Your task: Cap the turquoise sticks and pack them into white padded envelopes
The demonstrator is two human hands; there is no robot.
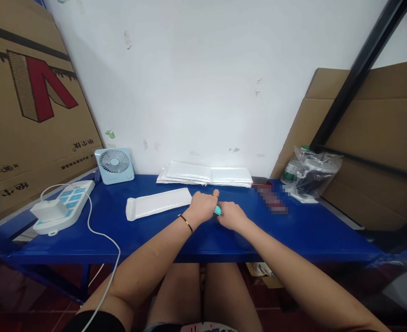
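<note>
Between both hands point(219, 212), the teal object point(218, 210) sits in their grip.

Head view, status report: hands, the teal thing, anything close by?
Left hand and right hand meet, both closed on teal thing. Thing mostly hidden, low over table. Mailer lies flat just left of left hand.

The desk point(293, 230) was deep blue. The small thing point(218, 211) between my left hand point(201, 206) and my right hand point(231, 216) was teal. The envelope point(158, 203) near the middle was white, and so was the stack point(206, 174) at the far edge. The fan point(114, 165) at the far left corner was pale blue. The power strip point(68, 203) by the left edge was white with light blue panels. My bracelet point(185, 222) was black.
</note>
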